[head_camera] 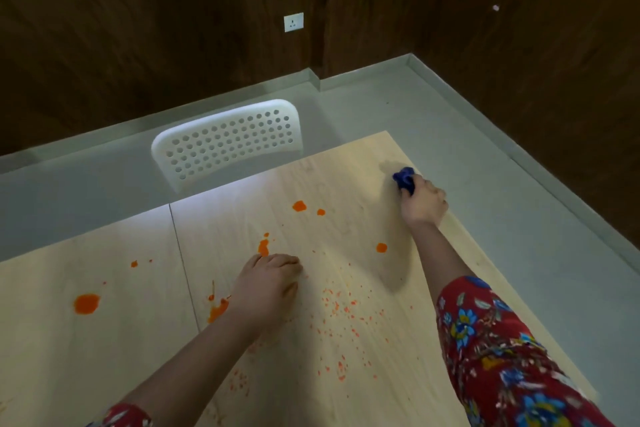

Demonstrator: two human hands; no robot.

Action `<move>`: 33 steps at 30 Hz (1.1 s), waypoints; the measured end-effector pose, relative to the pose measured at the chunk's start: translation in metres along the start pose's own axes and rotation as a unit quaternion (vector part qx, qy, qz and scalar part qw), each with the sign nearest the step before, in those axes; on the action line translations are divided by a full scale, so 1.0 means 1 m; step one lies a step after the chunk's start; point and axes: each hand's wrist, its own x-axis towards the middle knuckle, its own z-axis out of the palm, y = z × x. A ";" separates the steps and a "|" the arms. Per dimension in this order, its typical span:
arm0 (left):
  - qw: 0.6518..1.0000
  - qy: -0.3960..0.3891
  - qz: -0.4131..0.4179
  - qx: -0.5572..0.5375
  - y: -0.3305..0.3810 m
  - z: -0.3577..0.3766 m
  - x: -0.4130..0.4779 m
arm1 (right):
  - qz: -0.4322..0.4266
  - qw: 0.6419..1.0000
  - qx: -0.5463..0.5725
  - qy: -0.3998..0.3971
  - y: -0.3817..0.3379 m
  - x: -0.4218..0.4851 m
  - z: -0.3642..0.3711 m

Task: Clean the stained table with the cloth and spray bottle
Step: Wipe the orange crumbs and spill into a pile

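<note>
Pale wood table (363,340): two boards, one seam (178,239); grey floor (519,218) lies beyond the right edge.
Orange stains (86,303): seven larger blots, plus fine speckles mid-table.
Left hand (266,284): rests on the table, grasping nothing.
Right hand (424,206): clenched round the blue cloth (404,178), near the far right corner.
Chair (228,142): one, white, at the far edge.

Right grip (424,203) (arm outstretched) clutches the cloth (404,177); left grip (268,279) rests palm-down, loosely curled.
</note>
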 end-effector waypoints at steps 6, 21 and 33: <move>1.000 -0.009 0.006 -0.005 -0.001 -0.008 -0.001 | -0.158 0.984 0.012 -0.080 -0.033 -0.047 0.004; 0.982 0.026 -0.183 -0.047 -0.073 -0.006 -0.085 | -0.319 0.908 0.086 -0.257 -0.072 -0.129 0.007; 0.977 0.008 -0.188 -0.103 -0.081 -0.004 -0.092 | -0.301 0.916 0.077 -0.255 -0.128 -0.113 0.017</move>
